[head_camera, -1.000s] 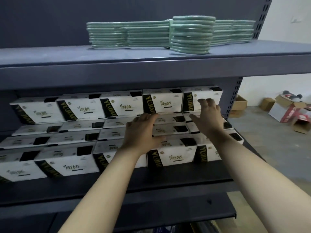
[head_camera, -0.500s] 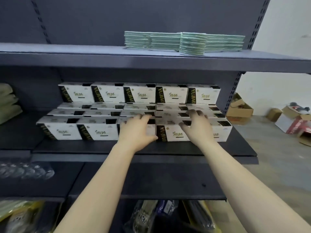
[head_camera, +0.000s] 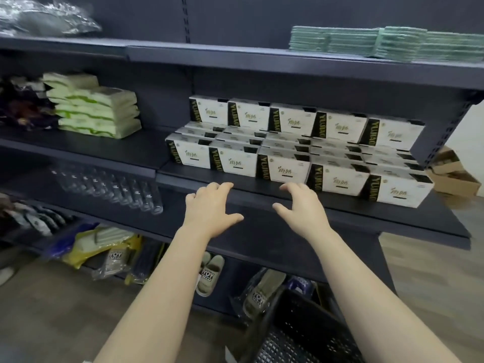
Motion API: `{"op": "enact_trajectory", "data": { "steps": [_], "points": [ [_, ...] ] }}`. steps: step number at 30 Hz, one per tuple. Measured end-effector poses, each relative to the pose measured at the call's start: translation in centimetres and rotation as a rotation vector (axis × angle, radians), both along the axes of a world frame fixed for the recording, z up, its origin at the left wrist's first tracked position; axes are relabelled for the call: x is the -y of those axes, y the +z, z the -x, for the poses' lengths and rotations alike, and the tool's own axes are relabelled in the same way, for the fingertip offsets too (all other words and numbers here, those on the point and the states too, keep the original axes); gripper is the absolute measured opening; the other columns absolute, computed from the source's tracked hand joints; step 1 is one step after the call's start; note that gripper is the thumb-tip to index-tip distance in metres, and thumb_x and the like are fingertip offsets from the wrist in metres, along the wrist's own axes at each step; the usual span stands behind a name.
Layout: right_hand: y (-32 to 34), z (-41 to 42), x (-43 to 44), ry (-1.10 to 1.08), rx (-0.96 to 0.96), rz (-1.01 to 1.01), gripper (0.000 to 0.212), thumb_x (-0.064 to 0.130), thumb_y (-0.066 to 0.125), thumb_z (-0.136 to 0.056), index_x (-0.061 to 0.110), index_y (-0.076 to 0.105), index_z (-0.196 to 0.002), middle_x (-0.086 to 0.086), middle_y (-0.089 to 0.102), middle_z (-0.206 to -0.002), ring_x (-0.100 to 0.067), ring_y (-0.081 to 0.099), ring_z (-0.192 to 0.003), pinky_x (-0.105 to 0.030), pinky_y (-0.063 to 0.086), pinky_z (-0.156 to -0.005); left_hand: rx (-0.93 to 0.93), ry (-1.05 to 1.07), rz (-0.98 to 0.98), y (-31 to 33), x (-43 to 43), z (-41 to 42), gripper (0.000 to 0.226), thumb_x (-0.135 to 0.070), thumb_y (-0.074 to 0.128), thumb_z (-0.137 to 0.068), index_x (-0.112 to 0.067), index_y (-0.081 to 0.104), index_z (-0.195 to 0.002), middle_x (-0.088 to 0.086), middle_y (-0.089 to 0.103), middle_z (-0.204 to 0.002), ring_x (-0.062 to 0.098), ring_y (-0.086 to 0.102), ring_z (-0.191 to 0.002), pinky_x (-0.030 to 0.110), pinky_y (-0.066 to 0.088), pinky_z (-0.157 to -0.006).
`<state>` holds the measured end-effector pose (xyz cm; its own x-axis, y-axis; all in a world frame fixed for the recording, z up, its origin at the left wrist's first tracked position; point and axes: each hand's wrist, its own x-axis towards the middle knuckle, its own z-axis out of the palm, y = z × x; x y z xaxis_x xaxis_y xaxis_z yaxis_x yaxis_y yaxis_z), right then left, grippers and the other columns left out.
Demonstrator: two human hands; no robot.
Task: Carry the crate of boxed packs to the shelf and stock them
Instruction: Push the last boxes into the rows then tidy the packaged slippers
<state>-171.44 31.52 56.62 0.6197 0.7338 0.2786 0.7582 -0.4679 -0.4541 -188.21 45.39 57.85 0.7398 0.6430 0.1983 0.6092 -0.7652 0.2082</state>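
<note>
- Head view: my left hand (head_camera: 209, 208) and right hand (head_camera: 298, 208) hung side by side before the front lip of the shelf (head_camera: 251, 188). Both were released, fingers spread and loosely bent, grasping nothing. I could not tell whether the fingertips touched the lip.
- Both palms faced down and forward, a loose pose that I judged fit for nudging boxes square rather than gripping one.
- Just beyond my fingertips, above and behind them on that same shelf, stood the boxed packs (head_camera: 285, 166). Most of the block lay to the right of my right hand.
- They sat in tight rows, the front row label-out along the edge and a raised row at the back. I took this to be so that every face showed from the aisle and nothing could slide.
- Low beneath my right forearm, near the foot of the shelving, sat the crate (head_camera: 301, 334) of dark mesh. Its inside was too dark to tell if packs remained.
- By my reckoning the stocking was near its end.
- Farther out were green soft packs (head_camera: 97, 111) stacked to the left, with clear bottles (head_camera: 110, 189) on the level below them.
- Slippers (head_camera: 209, 277) lay on the bottom level, a teal folded stack (head_camera: 379, 44) on the top one, and a cardboard box (head_camera: 455, 179) on the floor at the right.
</note>
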Motion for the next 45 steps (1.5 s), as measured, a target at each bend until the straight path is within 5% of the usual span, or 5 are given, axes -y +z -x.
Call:
{"op": "enact_trajectory", "data": {
  "steps": [34, 45],
  "points": [
    [-8.7, 39.2, -35.9, 0.376, -0.13, 0.09, 0.053, 0.038, 0.065, -0.09, 0.024, 0.046, -0.137, 0.001, 0.048, -0.138, -0.025, 0.042, -0.129, -0.038, 0.044, -0.098, -0.061, 0.33, 0.066, -6.3, -29.7, 41.7, 0.079, -0.061, 0.065, -0.079, -0.033, 0.033, -0.146, -0.004, 0.047, -0.139, 0.022, 0.044, -0.129, 0.046, 0.035, -0.101],
    [-20.1, 44.6, -42.1, 0.458, -0.141, 0.192, 0.063, 0.047, 0.069, -0.084, 0.027, 0.042, -0.137, 0.001, 0.048, -0.134, -0.024, 0.044, -0.125, -0.04, 0.046, -0.093, -0.1, 0.411, 0.119, -17.7, -33.6, 47.0, 0.082, -0.062, 0.064, -0.08, -0.031, 0.03, -0.148, -0.003, 0.044, -0.143, 0.023, 0.041, -0.132, 0.047, 0.034, -0.105]
  ]
}}
